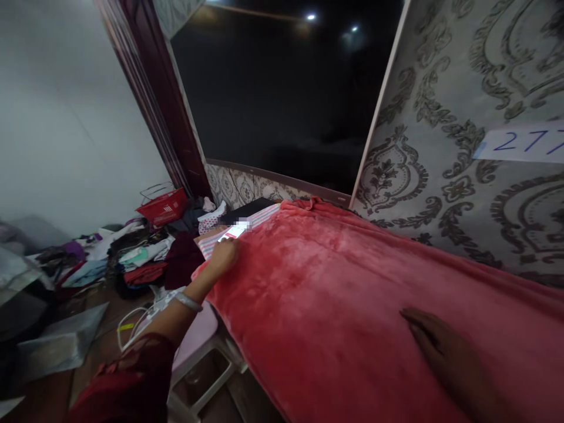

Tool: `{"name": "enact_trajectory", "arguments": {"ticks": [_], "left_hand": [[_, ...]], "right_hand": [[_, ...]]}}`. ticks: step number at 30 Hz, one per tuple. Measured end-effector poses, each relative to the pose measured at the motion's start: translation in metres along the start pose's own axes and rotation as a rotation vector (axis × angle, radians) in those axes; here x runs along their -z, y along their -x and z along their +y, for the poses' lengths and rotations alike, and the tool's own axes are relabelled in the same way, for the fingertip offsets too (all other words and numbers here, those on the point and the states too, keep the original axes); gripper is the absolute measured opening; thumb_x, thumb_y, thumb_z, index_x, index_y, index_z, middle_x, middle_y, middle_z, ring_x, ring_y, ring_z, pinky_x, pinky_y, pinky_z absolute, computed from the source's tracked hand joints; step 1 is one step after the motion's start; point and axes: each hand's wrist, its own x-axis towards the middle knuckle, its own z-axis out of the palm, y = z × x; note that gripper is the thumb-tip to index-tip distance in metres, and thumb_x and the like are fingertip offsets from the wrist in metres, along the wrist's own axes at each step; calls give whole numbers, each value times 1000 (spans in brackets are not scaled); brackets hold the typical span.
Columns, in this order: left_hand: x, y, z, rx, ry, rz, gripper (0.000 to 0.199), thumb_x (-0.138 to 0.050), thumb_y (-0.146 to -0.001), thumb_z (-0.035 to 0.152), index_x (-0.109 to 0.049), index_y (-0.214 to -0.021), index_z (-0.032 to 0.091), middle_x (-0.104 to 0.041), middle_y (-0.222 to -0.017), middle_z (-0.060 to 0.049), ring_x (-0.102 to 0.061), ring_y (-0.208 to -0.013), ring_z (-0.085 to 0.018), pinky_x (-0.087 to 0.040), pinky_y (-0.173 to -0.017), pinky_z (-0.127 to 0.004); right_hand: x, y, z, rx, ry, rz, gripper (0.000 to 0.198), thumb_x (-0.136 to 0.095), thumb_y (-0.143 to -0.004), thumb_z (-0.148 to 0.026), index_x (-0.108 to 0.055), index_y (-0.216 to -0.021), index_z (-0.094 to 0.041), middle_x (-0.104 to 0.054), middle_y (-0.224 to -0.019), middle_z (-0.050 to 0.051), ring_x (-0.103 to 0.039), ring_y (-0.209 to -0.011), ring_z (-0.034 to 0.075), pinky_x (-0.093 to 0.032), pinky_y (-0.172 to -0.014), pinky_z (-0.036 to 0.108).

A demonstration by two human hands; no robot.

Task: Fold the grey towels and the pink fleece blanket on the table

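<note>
Away from red blanket (330, 305), basket (165, 207), contents unclear

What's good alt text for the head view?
A person's left hand is at a lit phone by a red blanket's left edge; the right hand is over the blanket. Behind is a large dark screen; clothes lie heaped at left.

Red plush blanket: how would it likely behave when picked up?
The red plush blanket would probably flop, given its bunched far edge. Its mottled nap suggests good grip. Its broad spread may make it bulky to lift.
</note>
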Motion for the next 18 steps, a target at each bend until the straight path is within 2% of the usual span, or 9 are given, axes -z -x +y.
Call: {"name": "enact_trajectory", "arguments": {"ticks": [2,4,7,10,14,18], "left_hand": [[0,12,-23,74,28,3,41,-32,-99,17,-70,-111,5,-70,-114,-25,-67,-108,-31,-49,-91,-39],[0,17,-42,114,74,-20,38,-36,-98,17,-72,-105,8,-73,-109,-20,-69,-102,-26,-50,-87,-33],[0,19,-57,106,146,-56,27,-46,-91,18,-72,-89,13,-75,-95,-12,-68,-91,-21,-49,-80,-27],[-1,21,-56,39,202,-52,17,-54,-85,23,-68,-80,15,-72,-89,-9,-64,-86,-20,-48,-77,-27],[-6,22,-40,-46,255,-49,7,-61,-78,23,-61,-73,18,-66,-82,-6,-58,-79,-18,-44,-73,-27],[-5,16,-42,-24,269,-44,5,-59,-79,17,-59,-74,17,-61,-74,-2,-55,-74,-16,-42,-69,-26]], "right_hand": [[-1,0,0,-2,0,3,50,-40,-93,-54,-78,-105,-22,-74,-115,10,-71,-106,29,-59,-97,51],[-2,-1,0,-5,0,4,51,-40,-93,-54,-78,-104,-22,-74,-114,10,-71,-105,29,-58,-97,51],[-2,-2,-1,-11,-1,10,52,-40,-91,-56,-78,-103,-22,-74,-114,11,-71,-106,30,-58,-96,51],[-4,-2,1,-11,-5,18,51,-41,-90,-56,-77,-104,-22,-74,-115,11,-70,-106,30,-57,-98,51],[-8,-2,4,-4,-6,36,50,-41,-90,-54,-77,-103,-22,-74,-113,11,-70,-106,29,-56,-98,50],[-12,-3,7,22,-6,40,47,-42,-91,-51,-77,-104,-22,-74,-115,11,-69,-108,28,-56,-99,47]]}}
